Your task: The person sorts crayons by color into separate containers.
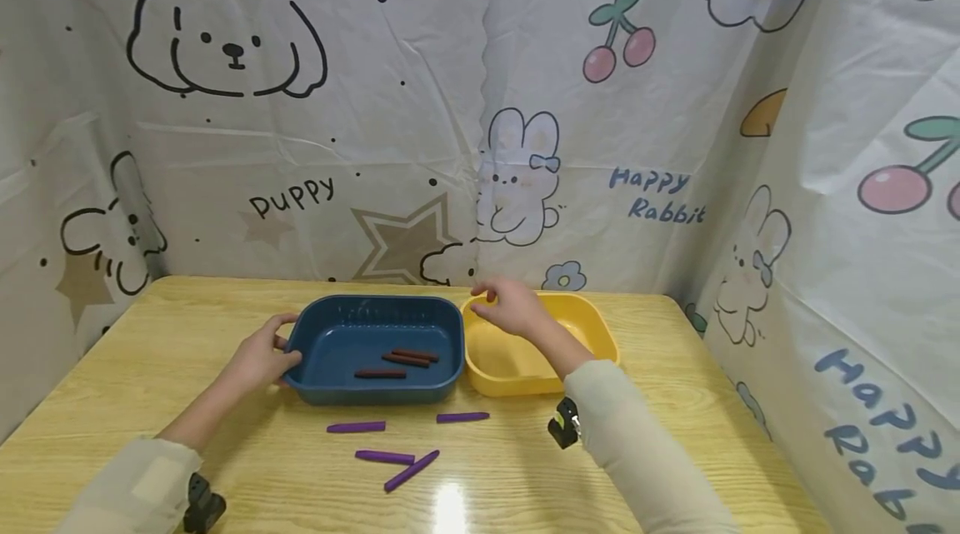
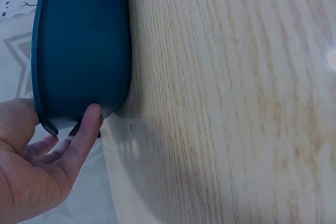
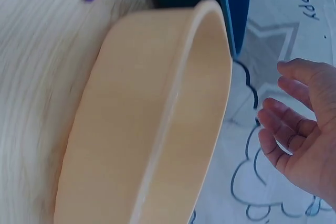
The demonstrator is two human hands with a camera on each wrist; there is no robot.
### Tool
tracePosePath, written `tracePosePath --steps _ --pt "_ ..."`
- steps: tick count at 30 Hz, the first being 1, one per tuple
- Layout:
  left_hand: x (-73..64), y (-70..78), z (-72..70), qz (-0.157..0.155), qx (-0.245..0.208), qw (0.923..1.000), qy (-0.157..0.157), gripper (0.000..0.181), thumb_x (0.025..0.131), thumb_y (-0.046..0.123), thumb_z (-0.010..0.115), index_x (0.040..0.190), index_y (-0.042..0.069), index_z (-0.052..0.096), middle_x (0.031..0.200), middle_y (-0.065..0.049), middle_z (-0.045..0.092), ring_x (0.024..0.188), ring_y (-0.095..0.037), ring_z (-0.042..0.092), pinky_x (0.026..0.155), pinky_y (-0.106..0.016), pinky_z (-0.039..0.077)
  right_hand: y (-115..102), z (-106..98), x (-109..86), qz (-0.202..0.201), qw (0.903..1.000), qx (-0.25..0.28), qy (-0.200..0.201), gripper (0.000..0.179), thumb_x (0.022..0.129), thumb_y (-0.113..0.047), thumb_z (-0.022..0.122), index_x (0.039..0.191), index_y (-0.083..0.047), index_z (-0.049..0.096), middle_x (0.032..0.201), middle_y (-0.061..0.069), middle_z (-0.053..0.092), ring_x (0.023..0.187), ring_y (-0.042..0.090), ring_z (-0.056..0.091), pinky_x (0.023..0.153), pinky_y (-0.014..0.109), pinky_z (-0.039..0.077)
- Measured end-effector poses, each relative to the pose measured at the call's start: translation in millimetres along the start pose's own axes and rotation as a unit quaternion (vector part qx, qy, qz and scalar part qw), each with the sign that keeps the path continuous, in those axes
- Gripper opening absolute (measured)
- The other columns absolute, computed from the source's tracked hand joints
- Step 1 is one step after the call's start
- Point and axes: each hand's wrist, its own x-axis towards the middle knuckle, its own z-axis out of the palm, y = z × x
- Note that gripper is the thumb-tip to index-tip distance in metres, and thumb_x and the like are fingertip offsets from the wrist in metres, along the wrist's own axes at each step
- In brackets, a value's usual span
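Observation:
My left hand [image 1: 260, 356] grips the left end of a dark blue plastic bin [image 1: 367, 394], thumb at the rim and fingers along the outer wall in the left wrist view. Three brown crayons [image 1: 380, 373] lie inside that bin. Over the back left part of a yellow bin [image 1: 517, 386] hovers my right hand [image 1: 512, 306], its fingers loosely bent and nothing between them. The right wrist view shows this hand [image 3: 310, 129] apart from the yellow bin's rim. Several purple crayons [image 1: 356, 427] lie on the table in front of the bins.
Both bins stand side by side on a wood-grain table [image 1: 660, 451], their neighbouring rims touching or nearly so. Behind and beside the table hangs a white printed cloth [image 1: 420, 117] with cartoon drawings.

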Motion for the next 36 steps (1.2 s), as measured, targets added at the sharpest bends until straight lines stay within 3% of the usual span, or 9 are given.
tracePosePath --steps 8,18,31,36 --pt "-0.5 -1.0 -0.2 0.002 0.002 1.0 -0.005 0.061 0.089 0.003 0.054 0.141 -0.006 0.024 0.099 -0.028 0.055 0.063 -0.016 0.062 0.056 -0.035 0.056 22 -13 -10.3 0.014 0.9996 0.003 0.024 0.03 0.088 -0.024 0.063 0.111 -0.006 0.066 0.1 0.012 0.064 0.087 0.022 0.056 0.07 0.032 0.047" --pt "0.1 -4.8 0.0 0.009 0.005 0.9999 -0.003 0.062 0.089 0.007 0.057 0.141 -0.006 0.025 0.102 -0.03 0.055 0.066 -0.016 0.062 0.057 -0.035 0.056 38 -26 -20.2 0.04 0.9983 0.011 0.04 0.027 0.087 -0.023 0.064 0.109 -0.008 0.067 0.098 0.013 0.064 0.085 0.023 0.057 0.066 0.032 0.047" --pt "1.0 -5.7 -1.8 0.01 0.016 0.9998 -0.001 0.071 0.09 0.033 0.06 0.141 -0.004 0.028 0.115 -0.033 0.053 0.08 -0.023 0.066 0.065 -0.035 0.056 75 -38 -37.5 0.079 0.9957 0.008 0.048 0.031 0.088 -0.025 0.062 0.114 -0.007 0.065 0.102 0.016 0.063 0.087 0.026 0.057 0.066 0.034 0.047" --pt "-2.3 -2.8 -7.1 0.029 0.056 0.9978 0.021 0.072 0.09 0.041 0.058 0.139 -0.005 0.034 0.119 -0.033 0.053 0.095 -0.036 0.061 0.074 -0.042 0.054 88 -44 -46.1 0.104 0.9931 0.007 0.054 0.033 0.089 -0.025 0.062 0.115 -0.005 0.064 0.101 0.017 0.062 0.083 0.026 0.055 0.065 0.032 0.046"
